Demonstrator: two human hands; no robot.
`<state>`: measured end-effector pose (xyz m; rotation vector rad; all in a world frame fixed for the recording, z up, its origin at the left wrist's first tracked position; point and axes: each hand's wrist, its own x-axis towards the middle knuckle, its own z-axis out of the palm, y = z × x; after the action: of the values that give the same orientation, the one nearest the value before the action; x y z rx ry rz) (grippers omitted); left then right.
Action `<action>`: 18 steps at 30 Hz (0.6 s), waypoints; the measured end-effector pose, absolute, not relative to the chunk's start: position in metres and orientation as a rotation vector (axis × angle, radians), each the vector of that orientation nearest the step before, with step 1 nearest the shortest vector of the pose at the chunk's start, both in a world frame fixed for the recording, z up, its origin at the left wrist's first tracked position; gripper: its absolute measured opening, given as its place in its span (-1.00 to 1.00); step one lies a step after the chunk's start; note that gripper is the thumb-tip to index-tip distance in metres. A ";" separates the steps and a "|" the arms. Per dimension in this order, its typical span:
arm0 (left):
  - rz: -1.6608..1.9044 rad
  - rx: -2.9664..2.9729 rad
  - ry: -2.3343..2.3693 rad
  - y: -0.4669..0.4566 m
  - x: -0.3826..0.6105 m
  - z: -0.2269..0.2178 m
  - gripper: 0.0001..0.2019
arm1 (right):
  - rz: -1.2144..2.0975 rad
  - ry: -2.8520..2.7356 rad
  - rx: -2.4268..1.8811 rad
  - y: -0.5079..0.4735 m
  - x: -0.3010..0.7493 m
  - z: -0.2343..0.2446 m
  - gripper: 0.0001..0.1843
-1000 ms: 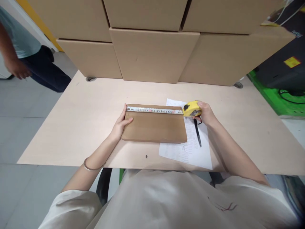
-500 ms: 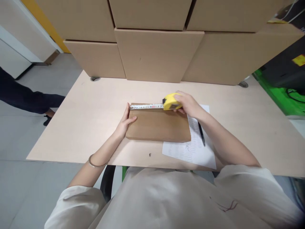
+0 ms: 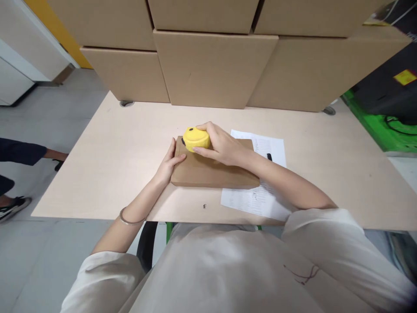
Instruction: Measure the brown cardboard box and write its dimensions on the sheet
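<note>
A flat brown cardboard box [image 3: 215,174] lies on the light wooden table, partly over a printed sheet of paper [image 3: 243,202]. My left hand [image 3: 170,161] grips the box's left end, its thumb on top and the other fingers along the side. In my right hand [image 3: 221,145] is a yellow tape measure [image 3: 195,139], held above the box's far left corner, close to my left fingers. No blade shows out of its case now. Of the black pen [image 3: 269,156] on the paper, only a short end shows; my right forearm hides the rest.
Large cardboard boxes [image 3: 215,69] are stacked along the table's [image 3: 130,143] back edge. A small dark mark [image 3: 204,206] is near the front edge. Another person's leg and shoe [image 3: 14,206] are on the floor at left. A black case [image 3: 381,93] stands on something green at right.
My right hand has moved left with the tape measure, and the blade that stretched along the box's far edge has gone back into the case. My left hand keeps its place.
</note>
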<state>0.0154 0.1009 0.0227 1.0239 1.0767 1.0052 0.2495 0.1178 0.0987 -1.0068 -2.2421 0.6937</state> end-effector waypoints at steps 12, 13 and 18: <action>1.257 1.719 1.252 0.116 0.004 0.020 -0.25 | 0.509 -2.156 -1.325 0.077 0.338 0.079 -0.36; 1.318 1.908 1.256 0.108 0.005 0.028 -0.31 | 0.465 -2.083 -1.436 0.072 0.350 0.083 -0.40; 1.238 2.968 0.327 0.051 0.041 0.064 -0.49 | 0.352 -1.986 -2.428 0.039 0.401 0.091 -0.44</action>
<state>0.0411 0.0508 0.0637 2.9677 0.3270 1.2383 0.4010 0.0387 0.0911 -2.4285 -1.9863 0.3522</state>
